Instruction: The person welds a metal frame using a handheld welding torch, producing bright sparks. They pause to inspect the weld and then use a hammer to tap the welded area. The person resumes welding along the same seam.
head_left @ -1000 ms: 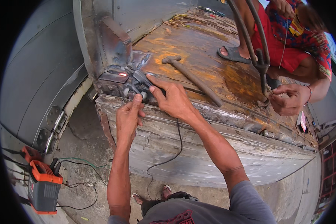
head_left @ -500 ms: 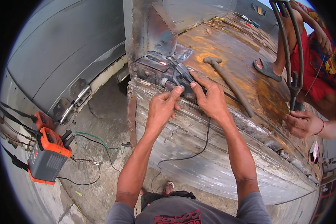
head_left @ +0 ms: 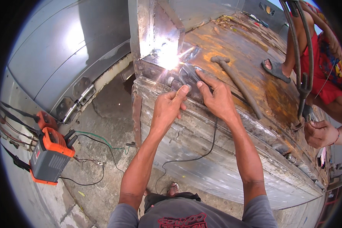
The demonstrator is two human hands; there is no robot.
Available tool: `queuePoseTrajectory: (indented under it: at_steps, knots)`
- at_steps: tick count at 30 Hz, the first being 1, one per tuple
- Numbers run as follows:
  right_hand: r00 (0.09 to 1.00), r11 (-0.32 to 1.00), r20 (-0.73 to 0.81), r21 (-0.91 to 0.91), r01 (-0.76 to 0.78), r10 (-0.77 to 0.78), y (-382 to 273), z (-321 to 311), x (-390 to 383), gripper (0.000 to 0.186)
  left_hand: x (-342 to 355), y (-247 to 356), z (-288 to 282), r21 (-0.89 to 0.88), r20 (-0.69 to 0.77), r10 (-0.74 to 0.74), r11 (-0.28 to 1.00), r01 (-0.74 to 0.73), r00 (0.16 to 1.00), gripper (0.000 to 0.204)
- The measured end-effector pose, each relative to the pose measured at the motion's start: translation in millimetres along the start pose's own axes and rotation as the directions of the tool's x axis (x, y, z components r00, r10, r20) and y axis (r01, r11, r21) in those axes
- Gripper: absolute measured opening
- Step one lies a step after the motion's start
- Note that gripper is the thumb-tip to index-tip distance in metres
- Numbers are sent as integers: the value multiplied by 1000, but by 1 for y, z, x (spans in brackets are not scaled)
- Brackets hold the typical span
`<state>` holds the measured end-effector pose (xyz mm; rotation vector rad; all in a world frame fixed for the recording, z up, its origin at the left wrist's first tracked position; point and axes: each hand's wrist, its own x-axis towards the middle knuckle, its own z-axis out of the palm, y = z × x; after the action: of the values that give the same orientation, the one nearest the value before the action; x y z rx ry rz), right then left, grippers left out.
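Note:
A dark grey welding clamp (head_left: 189,74) with two arms lies at the corner of the rusty metal bed. My right hand (head_left: 219,99) is closed on it, index finger stretched along its upper arm; a thin black cable drops from beneath that hand. My left hand (head_left: 166,109) is curled beside it, thumb at the end of the curved lower arm; the finger contact there is partly hidden. Just beyond the clamp's tip, a white welding arc (head_left: 168,60) glares against the steel corner bracket (head_left: 170,22), washing out the joint. A short round hinge barrel (head_left: 173,82) sits below the clamp.
A hammer (head_left: 237,87) rests on the bed right of my hands. Farther right, another person's hand (head_left: 322,133) is by a long dark metal frame (head_left: 304,89); their sandalled foot (head_left: 275,69) is on the bed. An orange-grey welding machine (head_left: 52,155) hangs at left, cables trailing.
A bright arc has flared up at the bracket corner, throwing light and shadow on the grey panel. My hands keep their hold. The other person's hand has shifted right and down.

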<state>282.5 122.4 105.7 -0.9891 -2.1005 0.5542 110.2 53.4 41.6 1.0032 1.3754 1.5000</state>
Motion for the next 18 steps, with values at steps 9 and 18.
queuePoseTrajectory:
  at_steps: [9,18]
  knots:
    - [999,999,35,-39,-31,32,-2,-3,0,44,1,1,0,11,-2,9,1000,-9,1000,69]
    - [999,998,32,-48,-40,41,-1,-4,0,43,1,3,1,39,-7,5,999,-5,1000,68]
